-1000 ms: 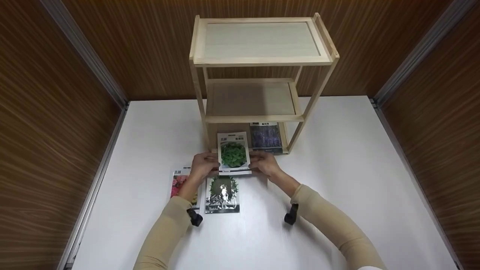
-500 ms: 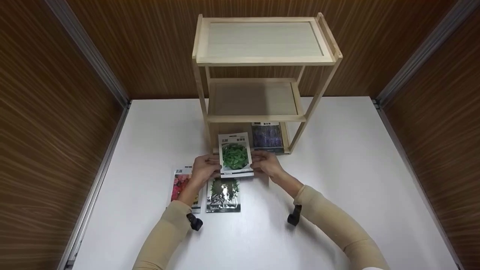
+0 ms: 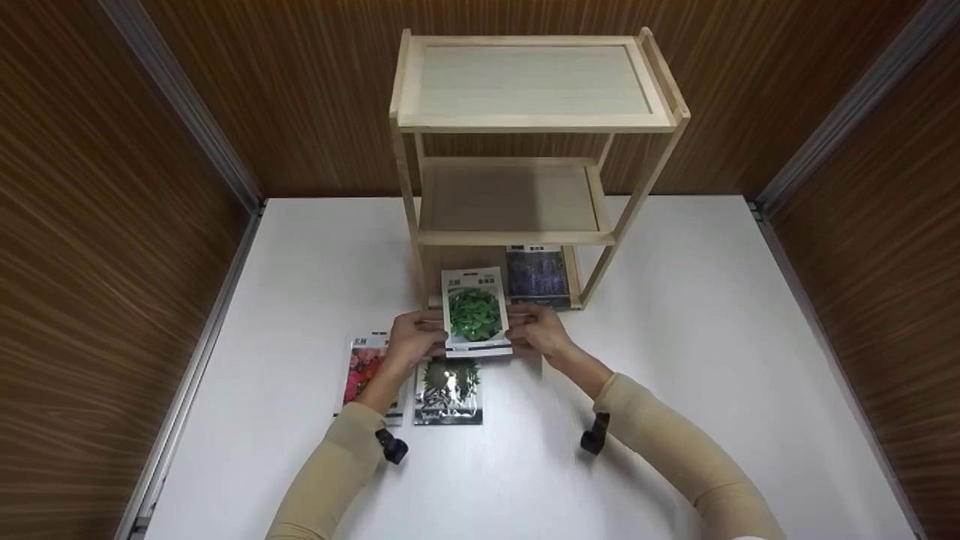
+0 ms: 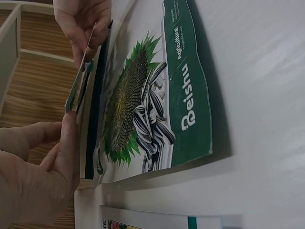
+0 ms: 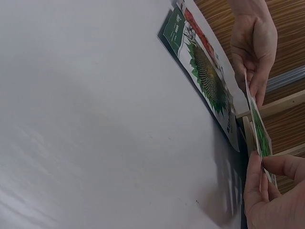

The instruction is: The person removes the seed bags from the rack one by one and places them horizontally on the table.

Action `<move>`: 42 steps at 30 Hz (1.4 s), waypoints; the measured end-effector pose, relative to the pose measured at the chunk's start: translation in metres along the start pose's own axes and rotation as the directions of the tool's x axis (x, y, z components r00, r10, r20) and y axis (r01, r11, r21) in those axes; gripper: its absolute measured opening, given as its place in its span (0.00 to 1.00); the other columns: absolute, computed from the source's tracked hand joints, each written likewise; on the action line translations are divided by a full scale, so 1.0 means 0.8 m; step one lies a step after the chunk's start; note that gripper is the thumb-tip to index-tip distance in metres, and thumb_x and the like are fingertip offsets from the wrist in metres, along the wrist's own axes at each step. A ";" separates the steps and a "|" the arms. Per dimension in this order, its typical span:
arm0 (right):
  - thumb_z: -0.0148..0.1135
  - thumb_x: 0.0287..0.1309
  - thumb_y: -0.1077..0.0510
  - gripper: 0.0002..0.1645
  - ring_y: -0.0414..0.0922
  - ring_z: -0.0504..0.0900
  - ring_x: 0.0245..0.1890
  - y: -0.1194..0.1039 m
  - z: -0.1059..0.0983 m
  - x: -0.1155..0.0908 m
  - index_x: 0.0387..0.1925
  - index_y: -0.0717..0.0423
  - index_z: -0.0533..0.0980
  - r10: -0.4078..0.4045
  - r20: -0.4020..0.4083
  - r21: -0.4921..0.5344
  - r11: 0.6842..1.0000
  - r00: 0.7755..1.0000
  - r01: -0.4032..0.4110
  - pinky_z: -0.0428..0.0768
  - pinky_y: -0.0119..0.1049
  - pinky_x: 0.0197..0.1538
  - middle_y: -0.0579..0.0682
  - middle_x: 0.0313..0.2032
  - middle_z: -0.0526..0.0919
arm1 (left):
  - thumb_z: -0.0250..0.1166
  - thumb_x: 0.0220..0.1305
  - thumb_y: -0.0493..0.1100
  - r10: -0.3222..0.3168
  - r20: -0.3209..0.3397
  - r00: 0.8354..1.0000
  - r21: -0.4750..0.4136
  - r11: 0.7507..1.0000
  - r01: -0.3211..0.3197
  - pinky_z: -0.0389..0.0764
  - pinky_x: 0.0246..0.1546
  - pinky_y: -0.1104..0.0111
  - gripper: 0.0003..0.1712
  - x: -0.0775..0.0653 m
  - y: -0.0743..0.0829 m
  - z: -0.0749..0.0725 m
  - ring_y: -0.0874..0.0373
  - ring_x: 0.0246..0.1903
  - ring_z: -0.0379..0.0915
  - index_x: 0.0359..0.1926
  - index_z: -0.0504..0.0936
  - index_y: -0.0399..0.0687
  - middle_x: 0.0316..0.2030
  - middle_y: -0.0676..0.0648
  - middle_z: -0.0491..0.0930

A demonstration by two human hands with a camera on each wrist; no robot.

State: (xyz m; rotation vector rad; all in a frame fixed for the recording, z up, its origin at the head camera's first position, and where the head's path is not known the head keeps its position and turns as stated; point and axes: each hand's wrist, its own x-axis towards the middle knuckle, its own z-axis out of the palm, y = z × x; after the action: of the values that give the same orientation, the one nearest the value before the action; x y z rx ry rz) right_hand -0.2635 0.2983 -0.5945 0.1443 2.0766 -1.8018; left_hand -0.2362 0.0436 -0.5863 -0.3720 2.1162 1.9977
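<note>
Both hands hold a seed packet (image 3: 475, 313) with a green leafy plant on its front, tilted before the low shelf. My left hand (image 3: 414, 337) pinches its left edge between thumb and fingers. On the opposite edge, my right hand (image 3: 541, 330) grips it the same way, as the right wrist view also shows. Below lies a sunflower seed packet (image 4: 125, 102) with a green band, its upper part covered in the head view by the held packet. A packet with pink and red flowers (image 3: 365, 367) lies to its left, partly hidden by my left wrist.
A light wooden three-tier shelf (image 3: 517, 238) stands at the back of the white table (image 3: 720, 360). On its bottom tier, at the right, lies a packet with purple flowers (image 3: 537, 274). Wood-grain walls (image 3: 315, 97) enclose the table at the back and sides.
The held packet has come very slightly toward me, with both hands keeping their grip on its edges. The head view has shifted a little; the other packets have not moved.
</note>
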 end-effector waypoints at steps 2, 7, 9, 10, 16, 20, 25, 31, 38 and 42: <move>0.67 0.57 0.72 0.35 0.39 0.87 0.33 -0.001 -0.001 -0.001 0.68 0.66 0.74 0.000 0.003 0.005 1.000 1.000 0.000 0.88 0.30 0.36 0.55 0.44 0.89 | 0.67 0.60 0.26 0.007 -0.001 1.000 0.002 1.000 -0.007 0.92 0.28 0.71 0.22 -0.001 0.001 0.000 0.59 0.29 0.84 0.57 0.83 0.30 0.42 0.38 0.85; 0.68 0.57 0.71 0.36 0.38 0.87 0.31 -0.004 -0.002 -0.005 0.68 0.66 0.74 0.012 0.004 0.009 1.000 1.000 -0.012 0.88 0.29 0.36 0.53 0.43 0.88 | 0.66 0.59 0.25 0.007 0.007 1.000 -0.050 0.999 -0.006 0.90 0.25 0.72 0.22 -0.003 0.001 0.001 0.60 0.27 0.83 0.56 0.82 0.28 0.39 0.40 0.84; 0.68 0.57 0.71 0.36 0.39 0.87 0.31 -0.004 -0.003 -0.006 0.68 0.66 0.74 0.016 0.005 0.008 1.000 1.000 -0.016 0.89 0.30 0.37 0.52 0.43 0.88 | 0.66 0.59 0.24 0.006 0.011 1.000 -0.064 0.998 -0.005 0.90 0.25 0.72 0.22 -0.004 0.001 0.001 0.60 0.26 0.83 0.56 0.82 0.28 0.39 0.40 0.84; 0.68 0.57 0.70 0.36 0.39 0.87 0.31 -0.004 -0.003 -0.007 0.69 0.66 0.74 0.014 0.008 0.005 1.000 1.000 -0.014 0.90 0.31 0.38 0.52 0.43 0.88 | 0.66 0.59 0.24 0.006 0.010 1.000 -0.065 0.998 -0.005 0.90 0.25 0.73 0.22 -0.005 0.001 0.001 0.60 0.26 0.83 0.56 0.82 0.27 0.38 0.40 0.84; 0.67 0.58 0.70 0.36 0.40 0.88 0.32 -0.004 -0.006 -0.010 0.69 0.65 0.73 0.023 0.013 0.005 1.000 1.000 -0.023 0.91 0.34 0.39 0.53 0.43 0.88 | 0.65 0.59 0.23 0.001 0.006 1.000 -0.050 0.999 -0.001 0.91 0.27 0.71 0.22 -0.007 0.001 0.004 0.59 0.27 0.83 0.56 0.82 0.28 0.39 0.39 0.84; 0.67 0.58 0.70 0.36 0.40 0.88 0.32 -0.004 -0.008 -0.013 0.69 0.64 0.73 0.034 0.013 0.010 0.999 0.999 -0.034 0.90 0.33 0.38 0.53 0.44 0.88 | 0.66 0.60 0.24 -0.006 0.011 1.000 -0.027 1.000 0.006 0.93 0.31 0.69 0.22 -0.010 0.001 0.006 0.58 0.30 0.83 0.57 0.82 0.29 0.40 0.39 0.83; 0.68 0.57 0.70 0.36 0.40 0.87 0.31 -0.003 -0.010 -0.017 0.69 0.65 0.73 0.036 0.017 0.012 0.999 0.999 -0.036 0.90 0.33 0.37 0.51 0.41 0.88 | 0.67 0.60 0.24 -0.005 0.012 1.000 -0.020 1.000 0.006 0.94 0.33 0.65 0.22 -0.012 0.001 0.009 0.58 0.32 0.84 0.56 0.82 0.28 0.43 0.36 0.85; 0.67 0.57 0.71 0.35 0.38 0.87 0.29 -0.001 -0.014 -0.021 0.68 0.66 0.74 0.027 0.025 -0.004 1.000 0.999 -0.026 0.89 0.31 0.35 0.48 0.37 0.88 | 0.67 0.61 0.25 -0.009 0.029 1.000 -0.025 1.000 0.009 0.94 0.33 0.66 0.21 -0.020 0.001 0.013 0.57 0.33 0.85 0.56 0.82 0.29 0.44 0.36 0.85; 0.67 0.58 0.70 0.37 0.37 0.84 0.29 0.000 -0.021 -0.028 0.70 0.68 0.71 0.044 0.038 0.000 0.999 0.998 -0.044 0.88 0.29 0.34 0.46 0.37 0.85 | 0.68 0.62 0.25 -0.013 0.040 0.999 -0.043 0.999 0.015 0.95 0.37 0.61 0.21 -0.026 0.002 0.018 0.57 0.33 0.85 0.57 0.82 0.30 0.45 0.35 0.84; 0.68 0.58 0.70 0.37 0.37 0.86 0.30 0.003 -0.024 -0.031 0.70 0.68 0.71 0.051 0.036 0.000 0.999 0.998 -0.051 0.89 0.29 0.34 0.48 0.39 0.85 | 0.69 0.61 0.25 -0.013 0.046 0.999 -0.032 0.999 0.015 0.95 0.36 0.62 0.22 -0.028 0.001 0.021 0.58 0.31 0.85 0.57 0.82 0.30 0.43 0.37 0.84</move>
State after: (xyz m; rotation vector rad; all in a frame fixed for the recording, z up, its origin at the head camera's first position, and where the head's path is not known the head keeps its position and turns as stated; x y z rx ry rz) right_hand -0.2443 0.3219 -0.5858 0.1623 2.0290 -1.7635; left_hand -0.2157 0.0613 -0.5791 -0.3424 2.0509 2.0151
